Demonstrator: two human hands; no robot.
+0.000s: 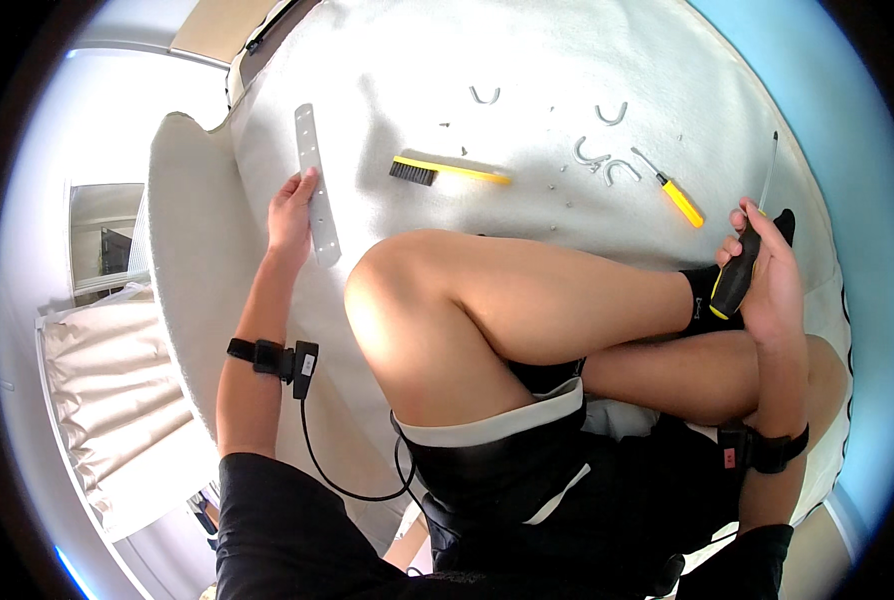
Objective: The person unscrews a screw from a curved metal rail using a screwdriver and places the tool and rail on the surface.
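Note:
My left hand (292, 215) is closed on the middle of a flat metal strip with holes (307, 135), its thumb lying across the front. The strip stands nearly upright in the picture, at the left. Far to the right, my right hand (770, 270) wraps round the black and yellow handle of a large screwdriver (734, 282), whose shaft points away from me. Between the hands lie a yellow brush with black bristles (457, 171), a small yellow-handled screwdriver (681, 202) and several grey curved hooks (612, 116). Tiny screws (464, 151) are scattered among them.
Everything lies on a pale, soft cover (397, 60). My bent legs (547, 300) take up the near middle. A cushioned edge (192, 250) rises on the left, and a light blue wall (857, 190) stands on the right. A cable (342, 488) hangs from my left forearm's strap.

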